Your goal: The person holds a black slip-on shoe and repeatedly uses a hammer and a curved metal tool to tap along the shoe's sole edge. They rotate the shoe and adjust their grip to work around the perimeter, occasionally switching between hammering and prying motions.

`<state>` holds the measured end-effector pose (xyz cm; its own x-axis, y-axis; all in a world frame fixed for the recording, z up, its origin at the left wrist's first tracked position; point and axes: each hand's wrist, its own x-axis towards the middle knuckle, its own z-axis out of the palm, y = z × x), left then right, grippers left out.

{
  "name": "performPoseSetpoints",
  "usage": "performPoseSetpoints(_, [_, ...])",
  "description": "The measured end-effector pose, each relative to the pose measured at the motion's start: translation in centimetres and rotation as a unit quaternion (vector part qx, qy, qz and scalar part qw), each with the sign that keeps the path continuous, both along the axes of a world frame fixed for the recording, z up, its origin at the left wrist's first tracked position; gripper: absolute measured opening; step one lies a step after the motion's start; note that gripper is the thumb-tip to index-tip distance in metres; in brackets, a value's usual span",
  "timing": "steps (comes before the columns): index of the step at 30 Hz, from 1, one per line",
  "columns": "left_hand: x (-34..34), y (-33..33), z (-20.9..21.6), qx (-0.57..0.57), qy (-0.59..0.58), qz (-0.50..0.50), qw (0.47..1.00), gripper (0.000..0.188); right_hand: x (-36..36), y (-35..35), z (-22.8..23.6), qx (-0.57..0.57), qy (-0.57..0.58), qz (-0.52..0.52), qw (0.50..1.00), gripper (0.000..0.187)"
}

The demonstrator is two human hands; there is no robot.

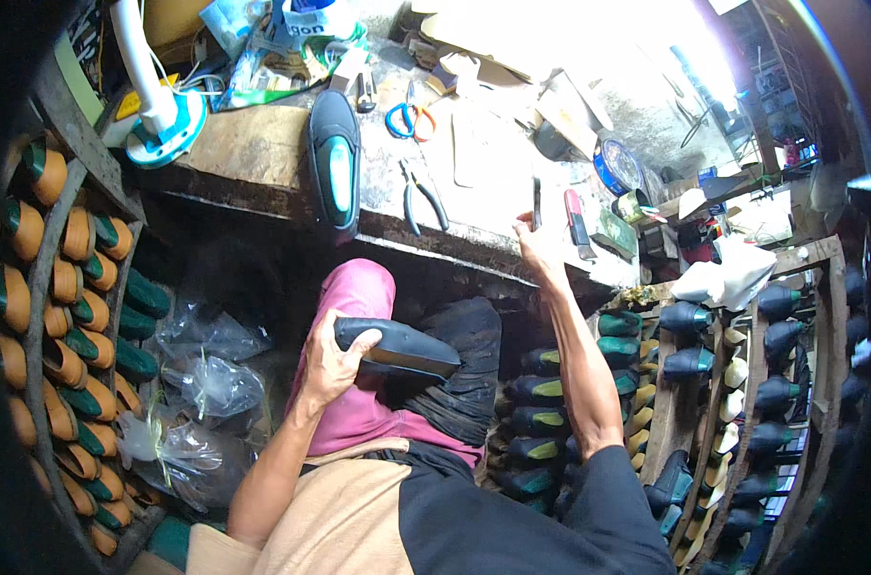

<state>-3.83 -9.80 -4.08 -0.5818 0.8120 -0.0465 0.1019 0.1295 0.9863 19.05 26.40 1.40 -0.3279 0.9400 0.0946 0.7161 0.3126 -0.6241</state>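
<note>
My left hand point(328, 362) grips a black shoe point(407, 347) over my lap, with the thumb on its near side. The shoe lies on its side, toe to the right. At the bench's front edge my right hand point(543, 251) is closed around a slim dark tool point(537, 196) that points away from me; its exact kind is too small to make out. Just right of that hand lies a red-and-black handled tool point(577, 222). Another black shoe point(334, 163) with a light blue insole rests at the bench edge, beside black-handled pliers point(422, 196).
Scissors point(412, 121) with blue and orange handles lie on the bench point(493, 206). A white lamp stand point(158, 120) rises at the back left, and a round blue tin point(619, 165) stands at the right. Racks of shoes point(76, 335) flank me. Clear plastic bags point(206, 388) sit low at left.
</note>
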Motion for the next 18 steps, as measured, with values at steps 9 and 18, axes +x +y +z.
performPoseSetpoints(9, [-0.6,1.3,-0.4,-0.015,0.008,0.009,1.0,0.039,0.7,6.3,-4.0,-0.036,0.01,0.082,0.996,0.025])
performPoseSetpoints(18, [0.1,2.0,-0.1,-0.033,0.022,0.005,0.999,0.039,-1.5,4.0,-0.9,0.1,-0.217,0.141,0.961,0.029])
